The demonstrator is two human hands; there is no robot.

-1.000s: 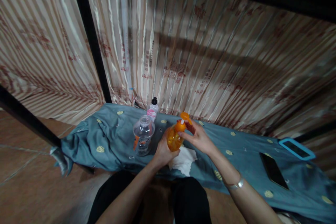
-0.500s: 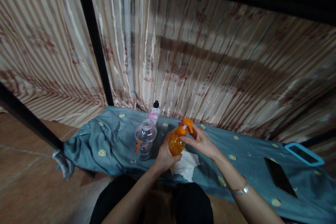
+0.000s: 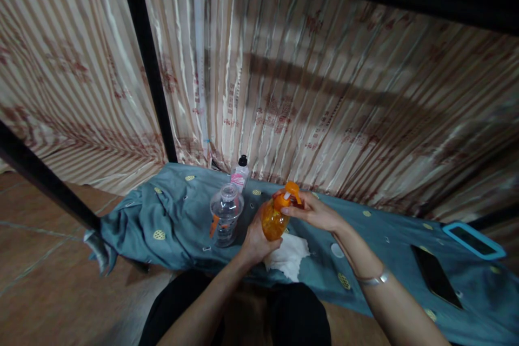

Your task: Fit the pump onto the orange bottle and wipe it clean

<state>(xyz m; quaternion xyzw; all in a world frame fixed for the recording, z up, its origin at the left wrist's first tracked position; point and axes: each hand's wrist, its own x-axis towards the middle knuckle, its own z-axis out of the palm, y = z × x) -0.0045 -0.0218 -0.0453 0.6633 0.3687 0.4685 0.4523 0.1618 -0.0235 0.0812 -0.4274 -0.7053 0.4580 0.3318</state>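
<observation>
Both hands work the orange pump bottle (image 3: 272, 220): left hand (image 3: 254, 238) wraps its body above the white cloth (image 3: 288, 257), right hand (image 3: 317, 212) pinches its still-attached pump head (image 3: 288, 193). Beyond stands a clear bottle (image 3: 225, 214).

Home bedroom: curtain (image 3: 284, 92), bunk frame (image 3: 150, 65), bedsheet (image 3: 174, 216).

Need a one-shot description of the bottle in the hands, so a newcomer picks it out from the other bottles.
On the blue-grey cloth spread before the striped curtain, three bottles stand near the middle. The orange pump bottle is the rightmost, gripped by the left hand, with the right hand at its pump head. Its neighbours are a clear bottle and a small black-capped bottle.
</observation>
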